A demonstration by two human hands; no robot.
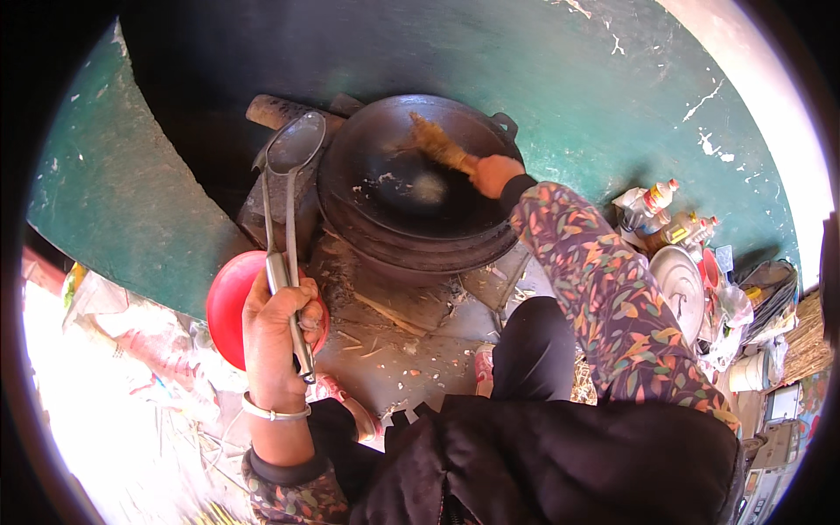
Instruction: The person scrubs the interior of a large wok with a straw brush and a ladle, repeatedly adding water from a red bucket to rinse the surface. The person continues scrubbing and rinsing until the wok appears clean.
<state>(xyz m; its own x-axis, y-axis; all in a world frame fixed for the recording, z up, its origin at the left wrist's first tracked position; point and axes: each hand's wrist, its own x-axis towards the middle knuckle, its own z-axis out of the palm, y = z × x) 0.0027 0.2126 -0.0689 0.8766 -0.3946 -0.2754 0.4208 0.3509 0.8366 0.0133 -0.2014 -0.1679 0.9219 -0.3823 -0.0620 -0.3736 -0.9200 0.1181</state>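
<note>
My left hand [282, 315] is wrapped round the handles of a metal ladle [296, 144] and a second long metal utensil beside it, whose head is mostly hidden by the ladle. Both point up and away from me. Behind that hand shows a red basin [229, 302]; whether the hand touches it I cannot tell. My right hand [496, 175] grips a brown straw brush [442, 147] inside a large dark wok [376, 197]. The brush's bristles are against the wok's far inner wall, and some pale bits and a whitish patch show on the bottom.
The wok rests on a dark round stove [411, 254] against a green wall [595, 96]. Firewood [280, 111] lies behind it. At right stand several bottles [661, 197], a pale round lid [678, 280] and bags. Wood scraps litter the floor [420, 376] by my feet.
</note>
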